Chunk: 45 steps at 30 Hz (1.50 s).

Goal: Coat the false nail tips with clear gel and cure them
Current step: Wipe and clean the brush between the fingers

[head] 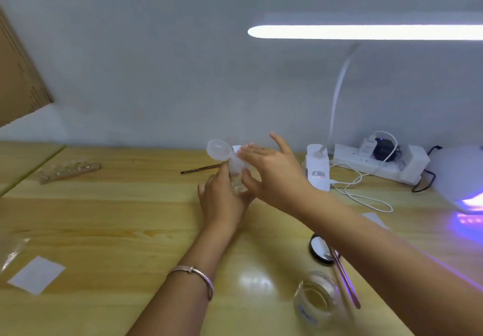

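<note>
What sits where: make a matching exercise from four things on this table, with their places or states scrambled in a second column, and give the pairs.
Things
1. wooden strip of nail tips
2. curing lamp
3. glass jar
4. clear bottle

Places or states
A. gripped in the left hand, cap flipped open
B. far right, glowing purple
C. far left of the table
D. near edge, lower right of the view

Pairs: 1-C, 2-B, 3-D, 4-A
</note>
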Motion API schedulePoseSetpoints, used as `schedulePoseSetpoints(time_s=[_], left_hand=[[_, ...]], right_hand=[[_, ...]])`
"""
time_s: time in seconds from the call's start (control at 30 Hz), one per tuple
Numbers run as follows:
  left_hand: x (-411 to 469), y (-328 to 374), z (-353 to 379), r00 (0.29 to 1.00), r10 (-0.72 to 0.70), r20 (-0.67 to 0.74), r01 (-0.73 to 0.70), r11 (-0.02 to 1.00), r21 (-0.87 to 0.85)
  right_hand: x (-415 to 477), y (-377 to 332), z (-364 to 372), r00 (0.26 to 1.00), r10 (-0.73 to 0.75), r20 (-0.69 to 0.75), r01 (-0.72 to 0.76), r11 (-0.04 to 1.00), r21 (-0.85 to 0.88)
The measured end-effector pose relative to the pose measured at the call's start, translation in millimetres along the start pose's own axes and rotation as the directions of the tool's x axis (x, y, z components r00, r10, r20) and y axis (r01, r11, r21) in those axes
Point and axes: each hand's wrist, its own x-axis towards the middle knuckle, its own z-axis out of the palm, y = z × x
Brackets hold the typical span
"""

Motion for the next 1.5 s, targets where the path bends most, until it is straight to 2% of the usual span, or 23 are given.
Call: schedulePoseSetpoints(time_s=[0.13,0.17,0.23,0.3,0.33,0.4,0.47,0.5,0.57,0.63,0.67,0.73,0.8,0.93,1.07,1.13,1.3,1.4,1.5], left_hand=[[0,3,-4,0.996,-0.069,0.061,0.068,0.998,0.014],[0,3,-4,0.993,-0.089,0.074,0.087,0.996,0.03],[-4,3,-4,0.989,-0.103,0.102,0.092,0.989,0.112],[-10,-4,-10,0.983,-0.111,0.149,0.085,0.982,0.168],[-12,-7,-16,0.977,-0.116,0.178,0.086,0.982,0.169],[-20,-13,-34,0.965,-0.124,0.23,0.095,0.986,0.136],[-33,-14,-57,0.974,-0.083,0.212,0.08,0.997,0.025],[-43,-13,-68,0.981,-0.05,0.188,0.063,0.996,-0.067],[-71,-5,-88,0.976,-0.029,0.216,0.102,0.936,-0.337],[-104,3,-103,0.912,0.009,0.409,0.247,0.786,-0.567],[-119,6,-109,0.861,0.045,0.507,0.321,0.724,-0.611],[-145,7,-115,0.793,0.13,0.595,0.358,0.692,-0.628],[-160,6,-116,0.792,0.183,0.583,0.297,0.719,-0.629],[-171,9,-112,0.88,0.172,0.443,0.154,0.779,-0.608],[-179,18,-112,0.896,0.221,0.386,0.085,0.767,-0.636],[-184,18,-111,0.895,0.214,0.39,0.102,0.755,-0.648],[-197,18,-106,0.857,0.175,0.484,0.213,0.735,-0.644],[-202,19,-103,0.839,0.179,0.514,0.182,0.798,-0.575],[-205,24,-100,0.832,0.202,0.517,0.101,0.861,-0.499]], right_hand=[[15,2,-29,0.995,0.004,0.096,0.005,0.996,-0.09],[14,0,-38,0.995,0.015,0.095,-0.007,0.997,-0.076],[3,-7,-56,0.999,0.05,0.005,-0.05,0.998,0.04],[-31,-22,-70,0.988,0.003,-0.155,0.021,0.988,0.152],[-55,-32,-74,0.978,-0.045,-0.202,0.077,0.985,0.154],[-107,-54,-73,0.97,-0.171,-0.174,0.192,0.975,0.112],[-148,-73,-62,0.965,-0.241,-0.105,0.253,0.96,0.122],[-161,-78,-57,0.972,-0.212,-0.1,0.227,0.96,0.167],[-171,-83,-53,0.997,-0.008,-0.075,0.035,0.93,0.365],[-172,-83,-50,0.976,0.214,0.037,-0.197,0.801,0.565],[-172,-84,-48,0.96,0.268,0.076,-0.26,0.765,0.589],[-174,-87,-44,0.954,0.288,0.082,-0.284,0.781,0.557],[-177,-92,-44,0.964,0.242,0.112,-0.265,0.816,0.514],[-187,-92,-47,0.961,0.219,0.169,-0.269,0.884,0.382],[-207,-93,-61,0.977,0.189,0.103,-0.215,0.873,0.438],[-218,-93,-66,0.974,0.21,0.084,-0.224,0.848,0.48],[-233,-86,-66,0.902,0.409,0.14,-0.401,0.672,0.622],[-238,-83,-66,0.89,0.454,0.035,-0.389,0.718,0.578],[-238,-89,-66,0.929,0.363,-0.073,-0.268,0.794,0.545]])
